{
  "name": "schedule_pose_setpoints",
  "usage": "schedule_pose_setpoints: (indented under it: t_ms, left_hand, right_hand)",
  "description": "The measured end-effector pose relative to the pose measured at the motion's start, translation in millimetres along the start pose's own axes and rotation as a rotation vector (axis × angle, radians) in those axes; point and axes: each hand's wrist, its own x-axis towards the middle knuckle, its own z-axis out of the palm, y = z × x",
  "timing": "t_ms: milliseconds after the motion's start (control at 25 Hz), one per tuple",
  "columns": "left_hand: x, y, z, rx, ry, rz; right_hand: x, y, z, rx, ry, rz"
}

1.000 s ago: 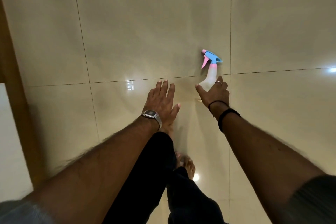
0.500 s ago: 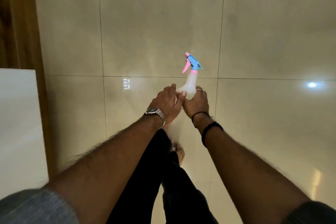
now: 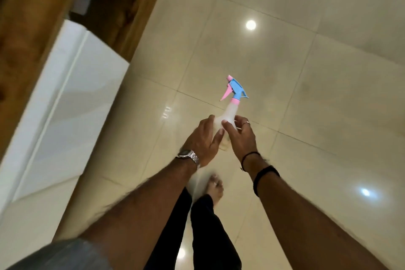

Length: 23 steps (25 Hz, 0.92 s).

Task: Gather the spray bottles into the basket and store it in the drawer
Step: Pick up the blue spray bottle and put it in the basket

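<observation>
A white spray bottle [image 3: 230, 114] with a blue and pink trigger head is held upright above the tiled floor, its nozzle pointing away and to the left. My right hand [image 3: 242, 138] grips its body from the right side. My left hand [image 3: 202, 138], a metal watch on its wrist, is wrapped on the bottle's left side, fingers touching the right hand's thumb. The lower part of the bottle is hidden between the two hands. No basket or drawer is in sight.
A white counter or cabinet top [image 3: 63, 103] runs along the left, with brown wooden furniture [image 3: 32, 6] behind it. Glossy cream floor tiles [image 3: 306, 72] spread ahead and to the right. My own legs and a bare foot [image 3: 214, 188] are below the hands.
My left hand has come over from the floor side and closed on the bottle beside the right. The view has swung, bringing the white counter and wooden furniture in on the left.
</observation>
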Motion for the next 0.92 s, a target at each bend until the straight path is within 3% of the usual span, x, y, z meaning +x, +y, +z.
schedule_pose_setpoints:
  t_ms: [240, 400, 600, 720, 920]
  left_hand:
    - [-112, -101, -71, 0.017, 0.058, -0.145]
    - [-191, -184, -94, 0.002, 0.03, -0.185]
    - [-315, -327, -120, 0.005, 0.259, -0.239]
    - [-404, -401, -136, -0.036, 0.387, -0.371]
    - [-556, -520, -173, -0.219, 0.453, -0.677]
  right_hand:
    - [-71, -13, 115, -0.297, -0.263, -0.118]
    - [-126, -4, 201, -0.543, -0.272, -0.16]
    - [-221, 35, 360, -0.634, -0.391, -0.268]
    - [-289, 53, 448, -0.633, -0.461, -0.341]
    - [-404, 41, 598, -0.672, -0.643, -0.571]
